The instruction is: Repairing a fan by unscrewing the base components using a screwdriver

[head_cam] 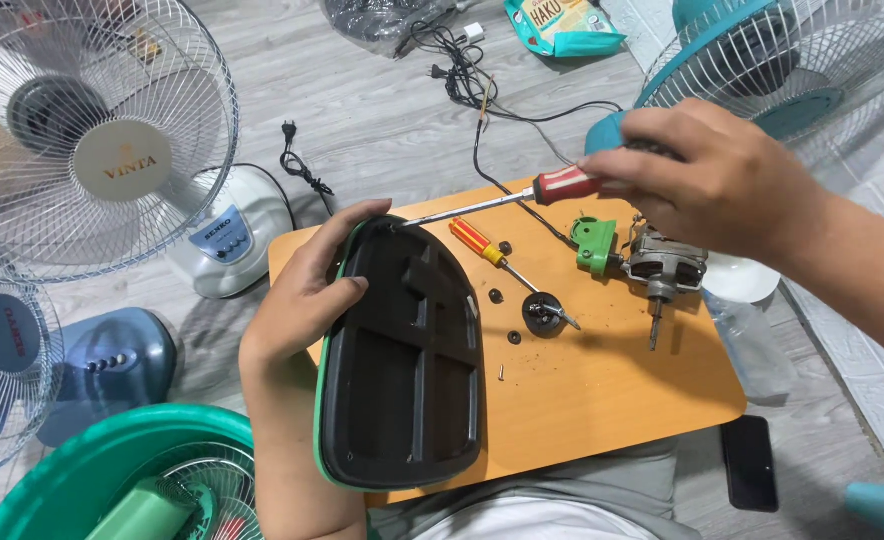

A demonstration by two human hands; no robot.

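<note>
Your left hand point(307, 300) grips the black fan base cover point(402, 360) by its upper left rim, fingers curled over the edge and thumb pressed inside, holding it tilted with its ribbed hollow underside facing you. The cover, edged in green, sits over the near left corner of the wooden counter point(602, 390).

Your right hand point(707, 175) is closed around the red-handled screwdriver point(507, 200), up and right of the cover. Its shaft slants down-left, and the tip meets the top inside edge of the cover, just beside your left fingertips.

Right of the cover on the counter: a smaller orange-handled screwdriver point(482, 243) lying diagonally, a round black part point(542, 312) at its tip end, a few dark washers and a small screw scattered near them. Further right, a fan motor point(662, 270) with a green plastic piece point(595, 245) attached, shaft pointing toward you.

Left of the cover, on the floor: a white fan point(92, 130) with wire grille, and a blue-grey fan base point(112, 365) below it. A green fan grille point(152, 480) lies at lower left. A teal fan point(782, 60) stands beyond your right hand. A black phone point(749, 462) lies on the floor, right of the cover past the counter edge.
</note>
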